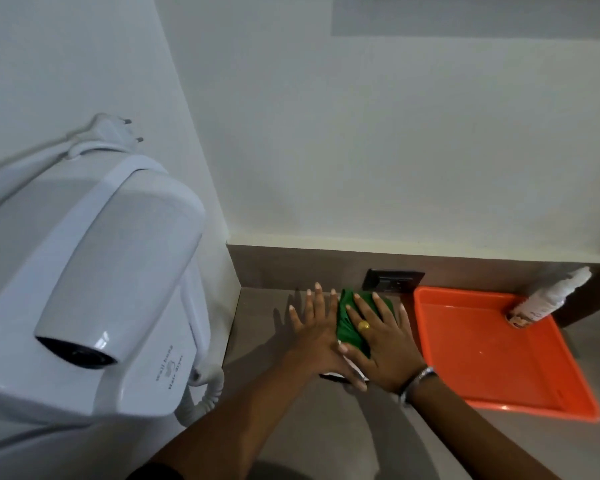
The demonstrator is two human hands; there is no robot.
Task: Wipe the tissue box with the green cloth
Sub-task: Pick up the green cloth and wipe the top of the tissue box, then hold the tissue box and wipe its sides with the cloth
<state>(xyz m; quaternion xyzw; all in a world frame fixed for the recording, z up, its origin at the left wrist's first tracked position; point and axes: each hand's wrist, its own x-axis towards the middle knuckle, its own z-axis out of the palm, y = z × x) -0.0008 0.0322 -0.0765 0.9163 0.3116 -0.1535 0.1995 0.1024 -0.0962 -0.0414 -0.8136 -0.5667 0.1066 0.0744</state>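
Note:
The green cloth lies bunched on the grey counter near the back wall. My right hand, wearing a gold ring, is pressed flat on the cloth with its fingers spread. Just left of the cloth, my left hand lies flat with its fingers apart, and its thumb reaches under my right hand. The tissue box is almost fully hidden under both hands and the cloth. Only a thin white and dark edge of it shows below my left palm.
An orange tray sits close on the right, with a white spray bottle leaning in its far corner. A black wall socket is just behind the cloth. A white wall-mounted hair dryer with a coiled cord bulges in from the left.

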